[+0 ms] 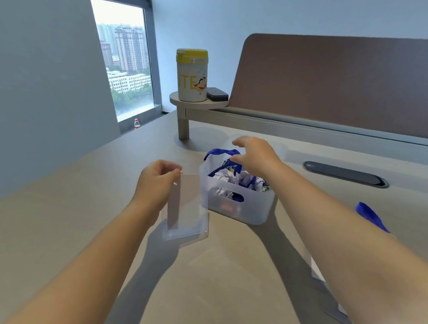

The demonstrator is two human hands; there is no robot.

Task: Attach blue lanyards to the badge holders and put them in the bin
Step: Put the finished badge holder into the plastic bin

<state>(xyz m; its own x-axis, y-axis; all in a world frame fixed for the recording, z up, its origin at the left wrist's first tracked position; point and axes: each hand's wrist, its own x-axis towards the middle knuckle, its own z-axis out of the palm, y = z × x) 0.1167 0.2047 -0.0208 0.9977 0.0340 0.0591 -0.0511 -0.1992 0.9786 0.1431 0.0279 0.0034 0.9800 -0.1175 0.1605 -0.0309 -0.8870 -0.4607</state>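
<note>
My left hand (158, 183) pinches the top edge of a clear badge holder (185, 209), which hangs upright just left of the bin. The translucent white bin (255, 210) sits at the table's middle and holds blue lanyards (222, 152) tangled with badge holders. My right hand (253, 155) hovers over the bin's top with fingers spread, touching or nearly touching a blue lanyard loop; a grip on it cannot be made out. Another blue lanyard (370, 215) lies on the table at the right, partly hidden behind my right forearm.
A yellow-lidded canister (192, 75) and a dark small case (217, 95) stand on a raised round shelf at the back. A brown divider panel (344, 79) runs along the right. A dark cable slot (345, 174) is set in the tabletop. A small bottle (136, 123) stands near the window.
</note>
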